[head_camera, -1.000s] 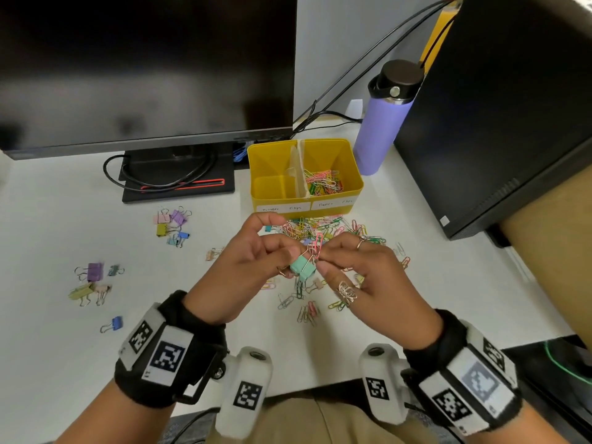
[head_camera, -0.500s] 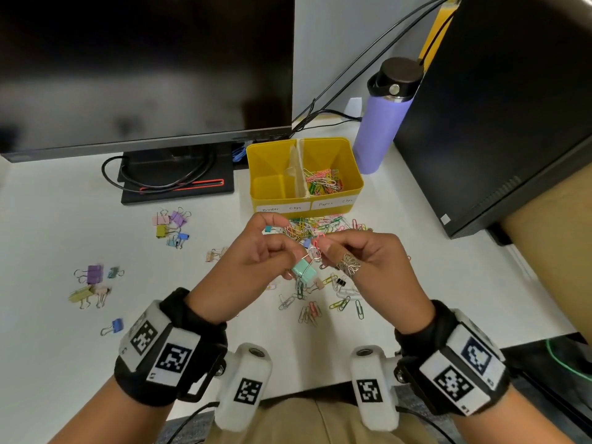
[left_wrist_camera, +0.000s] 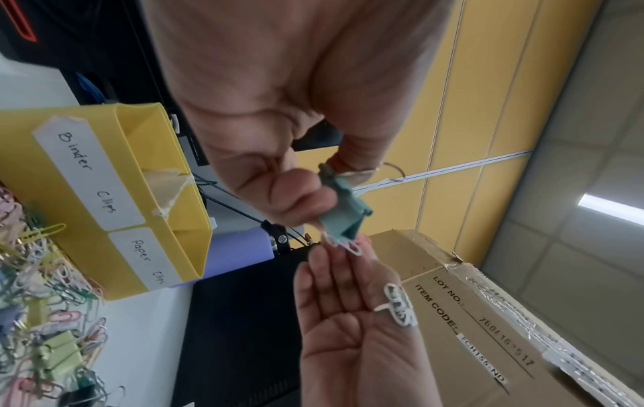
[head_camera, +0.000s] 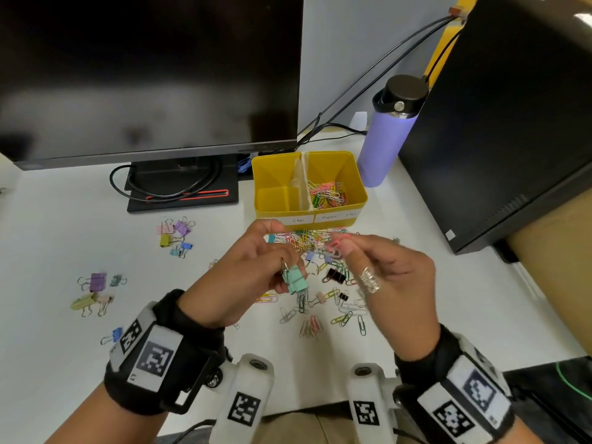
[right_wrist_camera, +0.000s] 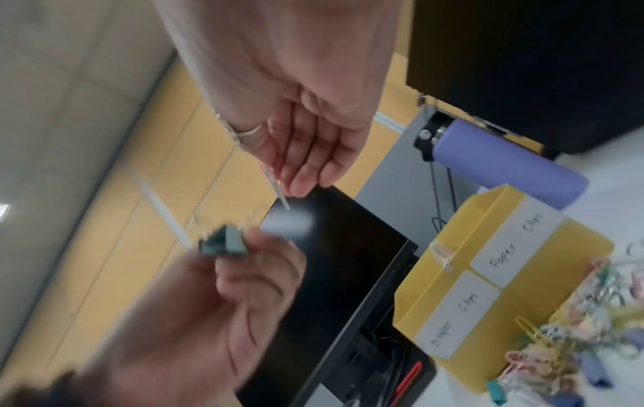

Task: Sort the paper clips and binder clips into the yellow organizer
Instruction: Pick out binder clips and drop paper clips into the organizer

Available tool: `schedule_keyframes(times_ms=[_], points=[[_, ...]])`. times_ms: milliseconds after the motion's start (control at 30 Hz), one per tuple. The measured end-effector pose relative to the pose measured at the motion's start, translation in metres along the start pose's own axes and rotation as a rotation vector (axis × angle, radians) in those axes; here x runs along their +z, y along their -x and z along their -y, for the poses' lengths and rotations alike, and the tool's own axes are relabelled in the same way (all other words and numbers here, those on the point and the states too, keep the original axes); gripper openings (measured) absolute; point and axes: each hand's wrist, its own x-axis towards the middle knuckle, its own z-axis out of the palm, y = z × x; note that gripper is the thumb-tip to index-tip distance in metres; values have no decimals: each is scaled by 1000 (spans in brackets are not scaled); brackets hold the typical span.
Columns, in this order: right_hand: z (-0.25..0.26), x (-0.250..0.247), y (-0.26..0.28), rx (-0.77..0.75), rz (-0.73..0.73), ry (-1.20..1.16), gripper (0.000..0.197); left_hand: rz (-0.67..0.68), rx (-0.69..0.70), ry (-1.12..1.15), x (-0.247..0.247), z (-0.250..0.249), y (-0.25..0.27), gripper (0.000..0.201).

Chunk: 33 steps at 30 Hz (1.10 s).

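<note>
Mint binder clip (head_camera: 295, 281): pinched in the left hand (head_camera: 246, 274), held above the desk (head_camera: 64, 363) in front of the yellow organizer (head_camera: 358, 200); long axis near upright, wire handles up, tilted slightly.
Right hand (head_camera: 394, 283): thumb and fingertips pinch a pale pink paper clip (head_camera: 334, 249), other fingers loosely extended.
Surroundings: loose paper clips (head_camera: 320, 325) scattered under both hands; binder clip clusters (head_camera: 176, 233) to the left; purple bottle (head_camera: 389, 139) right of the organizer; monitor (head_camera: 144, 75) behind.
Organizer: right compartment holds paper clips; left looks bare.
Left wrist view: labels read "Binder Clips" (left_wrist_camera: 87, 170) and "Paper Clips" (left_wrist_camera: 146, 258); the cardboard box (left_wrist_camera: 487, 330) shows only here.
Right wrist view: blurred.
</note>
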Motion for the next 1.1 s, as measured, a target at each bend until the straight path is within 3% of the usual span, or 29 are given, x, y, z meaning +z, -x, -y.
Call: schedule_keyframes(times_ms=[67, 200, 267, 333, 400, 500, 567, 633, 700, 767, 833, 967, 1100], points=[[2, -5, -7, 112, -38, -72, 12, -40, -1, 2, -2, 3, 1, 29], [-10, -11, -27, 367, 61, -202, 22, -50, 39, 30, -11, 5, 5, 25], [-25, -12, -52, 469, -6, -278, 28, -94, 45, -38, -22, 10, 2, 27], [-47, -10, -85, 391, -93, -170, 27, -183, 36, -190, -37, 20, -8, 36], [-75, -4, -118, 242, -76, 133, 21, -276, 37, -470, -60, 41, -23, 41], [-108, 2, -151, 173, 265, 653, 21, -234, -1, -1089, -86, 70, -44, 46], [-114, 2, -157, 172, 430, 830, 26, -174, -86, -1293, -95, 81, -48, 50], [-110, 0, -155, 111, 426, 869, 34, -129, -113, -1380, -102, 88, -47, 53], [-96, -1, -140, -6, 311, 800, 39, -117, -131, -1438, -111, 95, -44, 54], [-83, 5, -109, -153, 241, 733, 33, -133, -187, -1498, -125, 101, -40, 58], [-81, 23, -76, -179, 378, 670, 25, -161, -221, -1539, -140, 104, -35, 67], [-105, 77, -57, 5, 788, 829, 29, -214, -248, -1526, -156, 102, -25, 76], [-117, 112, -64, 107, 933, 1101, 40, -323, -57, -1672, -150, 100, -18, 75]])
